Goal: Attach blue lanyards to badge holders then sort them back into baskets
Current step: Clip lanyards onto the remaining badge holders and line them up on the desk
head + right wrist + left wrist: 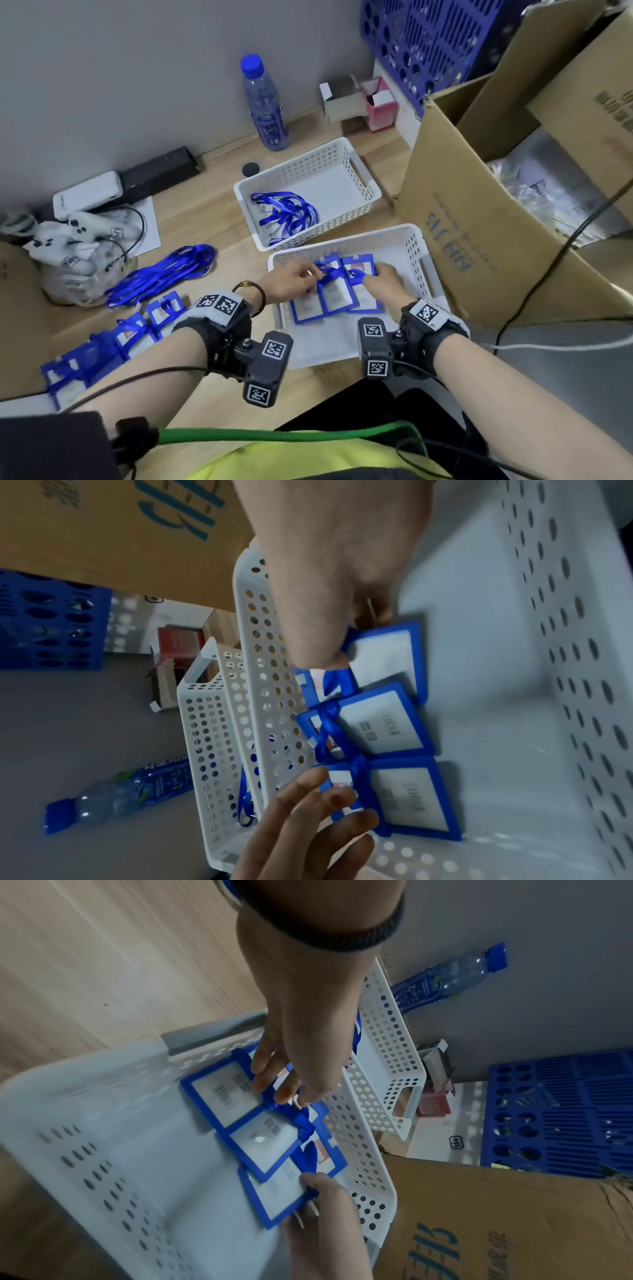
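Fingertips [274,1069] of the left hand [291,279] lie nearly straight on the leftmost of three blue-framed plastic badge holders [337,291], while the right hand [383,282] curls finger and thumb round the near edge of the rightmost one. All three holders, knotted with blue ribbon lanyards [329,710], overlap in a row against the far wall of the near white perforated plastic basket [416,246]. More holders [102,346] and a loose bundle of blue lanyards [164,274] wait on the wooden table [212,212] to the left. The risk, judging from the crossed ribbons, is that lifting one holder drags its neighbours along and spoils the row.
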A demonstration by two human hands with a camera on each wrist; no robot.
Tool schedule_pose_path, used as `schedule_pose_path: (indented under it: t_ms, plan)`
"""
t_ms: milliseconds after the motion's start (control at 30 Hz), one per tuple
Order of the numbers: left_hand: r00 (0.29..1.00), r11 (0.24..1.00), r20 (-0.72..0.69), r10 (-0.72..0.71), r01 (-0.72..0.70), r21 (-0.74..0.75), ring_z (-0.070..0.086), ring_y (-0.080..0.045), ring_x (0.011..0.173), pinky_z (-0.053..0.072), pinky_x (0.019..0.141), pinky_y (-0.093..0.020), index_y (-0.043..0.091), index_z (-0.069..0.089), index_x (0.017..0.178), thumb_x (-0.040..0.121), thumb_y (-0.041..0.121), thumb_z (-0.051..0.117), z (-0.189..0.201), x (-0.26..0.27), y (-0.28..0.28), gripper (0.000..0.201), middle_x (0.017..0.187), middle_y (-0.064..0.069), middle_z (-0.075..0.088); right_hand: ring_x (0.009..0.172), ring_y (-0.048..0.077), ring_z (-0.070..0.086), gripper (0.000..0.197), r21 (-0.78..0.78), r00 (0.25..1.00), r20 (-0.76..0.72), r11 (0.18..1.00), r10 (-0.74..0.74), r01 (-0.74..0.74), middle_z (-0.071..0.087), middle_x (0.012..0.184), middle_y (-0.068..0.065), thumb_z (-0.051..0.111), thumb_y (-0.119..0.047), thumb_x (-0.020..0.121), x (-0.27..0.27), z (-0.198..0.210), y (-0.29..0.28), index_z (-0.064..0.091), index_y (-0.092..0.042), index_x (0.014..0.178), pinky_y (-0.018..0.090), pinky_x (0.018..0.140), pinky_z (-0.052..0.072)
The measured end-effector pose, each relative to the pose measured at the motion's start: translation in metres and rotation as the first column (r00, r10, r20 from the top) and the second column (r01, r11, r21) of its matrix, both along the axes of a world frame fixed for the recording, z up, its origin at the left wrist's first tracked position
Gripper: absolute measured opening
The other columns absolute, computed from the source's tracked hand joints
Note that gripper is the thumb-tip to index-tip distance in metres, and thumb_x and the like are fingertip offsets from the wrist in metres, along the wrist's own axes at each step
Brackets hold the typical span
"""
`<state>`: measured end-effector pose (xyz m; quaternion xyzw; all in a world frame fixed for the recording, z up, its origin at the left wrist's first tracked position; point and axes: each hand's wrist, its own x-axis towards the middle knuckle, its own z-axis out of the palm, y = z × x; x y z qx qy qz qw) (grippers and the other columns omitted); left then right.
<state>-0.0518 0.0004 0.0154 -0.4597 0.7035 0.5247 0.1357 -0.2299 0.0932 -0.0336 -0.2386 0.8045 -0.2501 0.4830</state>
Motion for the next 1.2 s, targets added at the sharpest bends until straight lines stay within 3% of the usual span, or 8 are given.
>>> schedule_pose_path:
  t_ms: [167, 267, 433, 700, 900, 1033, 1133, 1200]
  plan:
    - [0.993, 0.99, -0.015, 0.118, -0.117, 0.08, 0.06, -0.019, 0.075, 0.054, 0.074, -0.027, 0.012, 0.057, 0.104, 0.099, 0.015, 0.047, 0.004, -0.016, -0.002, 0.011, 0.087, -0.004, 0.063, 0.059, 0.015, 0.042, 0.012, -0.124, 0.972, -0.003, 0.965, -0.235, 0.233, 0.051, 0.072, 0.0, 0.047, -0.017, 0.09, -0.012, 0.02, -0.004, 0.051, -0.014, 0.078, 0.028, 0.052, 0.031]
    - [0.97, 0.97, -0.096, 0.224, -0.212, 0.12, 0.06, -0.019, 0.069, 0.053, 0.066, -0.024, 0.014, 0.051, 0.106, 0.098, 0.02, 0.052, 0.006, -0.03, 0.003, 0.01, 0.09, -0.004, 0.06, 0.06, 0.012, 0.042, 0.016, -0.207, 0.957, 0.136, 0.937, -0.257, 0.281, 0.05, 0.07, -0.003, 0.046, -0.016, 0.09, -0.016, 0.03, -0.007, 0.048, -0.017, 0.075, 0.027, 0.054, 0.032]
    - [0.918, 0.947, -0.241, 0.313, -0.285, 0.146, 0.064, -0.009, 0.076, 0.057, 0.059, -0.027, 0.015, 0.041, 0.123, 0.092, 0.025, 0.063, 0.011, -0.039, 0.012, 0.039, 0.1, 0.001, 0.059, 0.083, 0.019, 0.064, 0.027, -0.236, 0.917, 0.394, 0.956, -0.068, 0.173, 0.069, 0.096, 0.007, 0.045, -0.003, 0.086, 0.003, 0.033, -0.016, 0.065, -0.013, 0.102, 0.03, 0.072, 0.053]
    - [0.876, 0.889, -0.245, 0.416, -0.449, -0.094, 0.066, -0.018, 0.087, 0.051, 0.059, -0.025, 0.016, 0.05, 0.112, 0.096, 0.022, 0.055, 0.016, 0.018, -0.013, 0.018, 0.103, -0.002, 0.065, 0.09, 0.021, 0.066, 0.034, -0.323, 0.848, 0.501, 0.946, 0.173, -0.002, 0.067, 0.102, 0.009, 0.054, 0.001, 0.089, 0.055, 0.043, -0.044, 0.055, -0.016, 0.119, 0.04, 0.083, 0.053]
    - [0.773, 0.763, -0.217, 0.597, -0.63, -0.146, 0.065, -0.024, 0.09, 0.058, 0.069, -0.04, 0.014, 0.048, 0.108, 0.101, 0.018, 0.045, 0.019, 0.099, -0.019, 0.009, 0.104, -0.007, 0.063, 0.086, 0.014, 0.067, 0.047, -0.308, 0.761, 0.481, 0.896, 0.436, -0.319, 0.066, 0.111, 0.004, 0.063, -0.006, 0.089, 0.115, 0.055, -0.07, 0.04, -0.02, 0.127, 0.023, 0.063, 0.053]
    - [0.677, 0.67, -0.19, 0.711, -0.735, -0.11, 0.06, -0.014, 0.077, 0.055, 0.054, -0.028, 0.016, 0.044, 0.121, 0.099, 0.019, 0.047, 0.01, 0.158, -0.001, 0.022, 0.101, -0.002, 0.054, 0.08, 0.017, 0.063, 0.034, -0.262, 0.8, 0.363, 0.876, 0.477, -0.404, 0.064, 0.105, 0.014, 0.055, -0.006, 0.092, 0.166, 0.045, -0.079, 0.044, -0.015, 0.123, 0.02, 0.062, 0.051]
    - [0.66, 0.629, -0.221, 0.718, -0.752, -0.199, 0.057, -0.023, 0.081, 0.048, 0.07, -0.031, 0.019, 0.048, 0.123, 0.092, 0.023, 0.061, 0.003, 0.194, 0.01, 0.034, 0.108, -0.001, 0.052, 0.069, 0.011, 0.059, 0.029, -0.216, 0.831, 0.302, 0.882, 0.467, -0.418, 0.059, 0.089, 0.006, 0.053, -0.005, 0.092, 0.2, 0.036, -0.08, 0.048, -0.012, 0.12, 0.017, 0.05, 0.049]
    - [0.714, 0.654, -0.193, 0.673, -0.696, -0.297, 0.052, -0.012, 0.08, 0.045, 0.078, -0.03, 0.022, 0.057, 0.112, 0.085, 0.027, 0.069, 0.004, 0.215, 0.015, 0.03, 0.102, 0.005, 0.053, 0.065, 0.012, 0.058, 0.022, -0.197, 0.828, 0.282, 0.874, 0.485, -0.444, 0.058, 0.087, 0.007, 0.053, -0.007, 0.092, 0.222, 0.033, -0.076, 0.047, -0.016, 0.112, 0.02, 0.045, 0.048]
